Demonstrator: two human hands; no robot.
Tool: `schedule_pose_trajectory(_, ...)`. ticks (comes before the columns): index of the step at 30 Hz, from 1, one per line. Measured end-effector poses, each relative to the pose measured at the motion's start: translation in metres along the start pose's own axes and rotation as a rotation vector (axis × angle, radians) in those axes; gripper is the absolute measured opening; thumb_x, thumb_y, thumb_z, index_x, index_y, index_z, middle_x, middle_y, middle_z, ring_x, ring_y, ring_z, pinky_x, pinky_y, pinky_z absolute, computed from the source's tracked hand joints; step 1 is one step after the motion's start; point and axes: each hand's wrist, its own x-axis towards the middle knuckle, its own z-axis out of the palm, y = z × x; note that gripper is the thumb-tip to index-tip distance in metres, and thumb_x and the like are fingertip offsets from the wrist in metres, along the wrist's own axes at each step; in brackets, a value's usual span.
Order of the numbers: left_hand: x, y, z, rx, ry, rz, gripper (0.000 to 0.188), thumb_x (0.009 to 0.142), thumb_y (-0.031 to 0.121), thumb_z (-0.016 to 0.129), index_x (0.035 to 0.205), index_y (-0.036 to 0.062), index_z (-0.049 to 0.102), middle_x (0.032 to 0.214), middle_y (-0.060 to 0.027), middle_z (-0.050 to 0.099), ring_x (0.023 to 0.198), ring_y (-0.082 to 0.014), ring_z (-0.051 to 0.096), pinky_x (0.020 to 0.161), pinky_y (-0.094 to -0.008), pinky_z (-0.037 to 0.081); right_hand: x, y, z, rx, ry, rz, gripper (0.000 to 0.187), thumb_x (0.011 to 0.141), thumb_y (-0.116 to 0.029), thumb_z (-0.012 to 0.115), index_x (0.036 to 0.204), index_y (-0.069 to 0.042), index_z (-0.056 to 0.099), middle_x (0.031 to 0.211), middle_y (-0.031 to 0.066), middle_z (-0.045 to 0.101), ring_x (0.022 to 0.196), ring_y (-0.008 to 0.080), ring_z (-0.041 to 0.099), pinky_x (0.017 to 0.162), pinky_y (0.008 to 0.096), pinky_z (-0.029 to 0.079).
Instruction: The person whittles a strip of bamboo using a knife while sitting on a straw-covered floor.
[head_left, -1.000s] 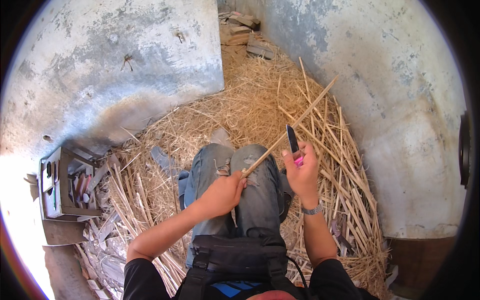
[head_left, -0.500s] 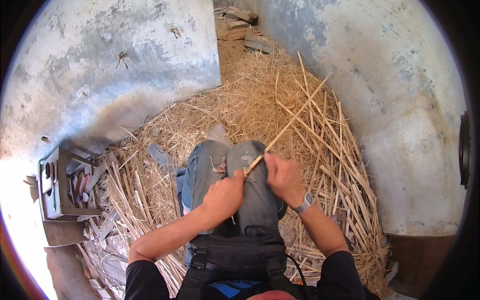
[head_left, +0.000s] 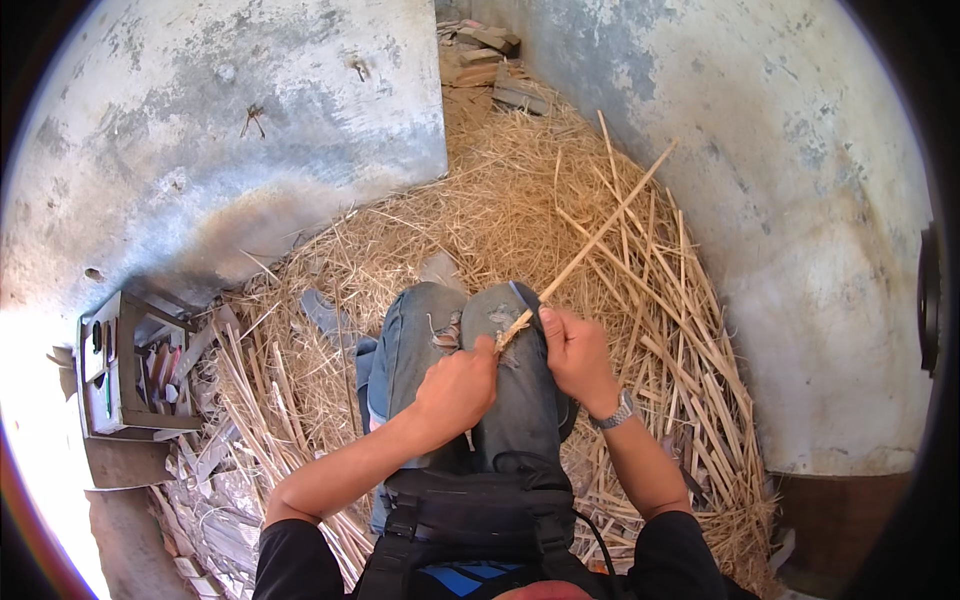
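A long, thin, pale wooden strip [head_left: 605, 230] slants over my knees, its far end reaching up to the right above the straw. My left hand [head_left: 458, 392] is closed round its near end, above my lap. Just beyond those fingers the strip looks rough and frayed, with curled shavings [head_left: 514, 330]. My right hand [head_left: 583, 360] is closed beside the strip, its thumb against it. A dark, flat, blade-like piece with a pale edge [head_left: 524, 293] shows at the strip beside my right thumb; its handle is hidden.
Straw and shavings [head_left: 480, 190] cover the floor. Many loose strips [head_left: 690, 330] lie along the right wall, with more [head_left: 262, 385] at the left. A small wooden box-like stand [head_left: 118, 370] holding odds and ends is at far left. Stacked wood pieces [head_left: 485, 45] lie in the far corner.
The strip's far end has shifted slightly up and right. My right hand has moved a little right and nearer to me. More frayed wood shows beside my left fingers.
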Motion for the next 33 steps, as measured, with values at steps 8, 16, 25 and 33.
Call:
schedule_pose_trajectory(8,0.003,-0.004,-0.001,-0.052,0.013,0.017,0.022,0.104,0.021,0.053,0.106,-0.0014,0.053,0.076,-0.0316,0.067,0.073,-0.054,0.066,0.067,-0.0631,0.051,-0.001,0.021,-0.013,0.419,-0.525,0.255,0.053,0.111,-0.038,0.051,0.074,-0.001,0.058,0.057,-0.0012,0.046,0.049,0.0099,0.042,0.049,0.0322,0.032)
schedule_pose_trajectory(16,0.002,0.001,0.006,0.082,-0.004,-0.011,0.019,0.103,0.018,0.052,0.102,-0.0007,0.05,0.075,-0.0271,0.068,0.07,-0.0505,0.068,0.063,-0.0602,0.054,0.008,-0.012,-0.016,0.343,-0.211,0.166,0.036,0.103,-0.029,0.067,0.082,0.0,0.069,0.062,-0.0008,0.057,0.056,0.009,0.049,0.052,0.0295,0.039)
schedule_pose_trajectory(25,0.003,0.0,0.007,0.138,-0.02,0.008,0.017,0.101,0.015,0.052,0.101,-0.001,0.048,0.076,-0.0261,0.069,0.071,-0.0491,0.069,0.063,-0.0593,0.054,0.001,-0.014,-0.009,0.202,-0.255,0.129,0.026,0.092,-0.015,0.076,0.075,0.0,0.064,0.061,0.0058,0.059,0.055,0.0115,0.049,0.053,0.0324,0.04)
schedule_pose_trajectory(33,0.001,-0.007,-0.003,-0.04,0.001,0.042,0.022,0.104,0.019,0.052,0.108,-0.0017,0.049,0.072,-0.031,0.065,0.069,-0.054,0.065,0.064,-0.0629,0.051,-0.003,-0.012,-0.032,0.214,-0.109,0.144,0.021,0.093,-0.017,0.077,0.084,0.0,0.068,0.066,-0.0041,0.053,0.062,0.0066,0.047,0.057,0.0282,0.039)
